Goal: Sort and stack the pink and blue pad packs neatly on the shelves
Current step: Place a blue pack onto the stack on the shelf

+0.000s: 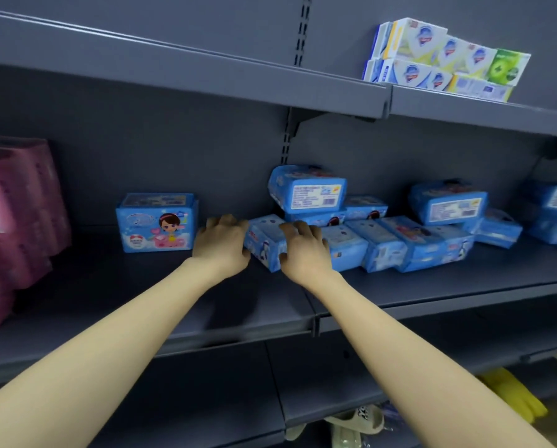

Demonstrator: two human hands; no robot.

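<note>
Between the two hands, on the grey metal shelf (141, 286), lies a blue pack (264, 244): a soft, glossy plastic brick, tilted with one corner toward the shelf's front edge. The left hand (220, 245) cups its left end, fingers curled over the top and thumb against the lower edge. The right hand (304, 250) clasps the other end, with its bent fingers draped over the pack's top face — so both hands hold this one pack.

Just left of the left hand stands an upright blue pack (156, 223), square-faced, smooth, and printed with a cartoon girl. It stands apart from the hand. Farther left, well away, pink packs (15, 221) sit stacked in a tall, puffy block of matte-looking wrap.

Right of the right hand, a heap of blue packs (383, 240) lies jumbled, their crinkled film catching the light. Most lie flat or on edge, pressed against one another. Behind the right hand, a labelled pack (307, 192) rests tilted on top of the heap, its white rectangular sticker facing out. A second one like it (448, 202) perches farther right.

Above the right hand, on the upper shelf, crisp-edged cardboard soap boxes (445, 59) are stacked two high in white, blue, yellow and green.
</note>
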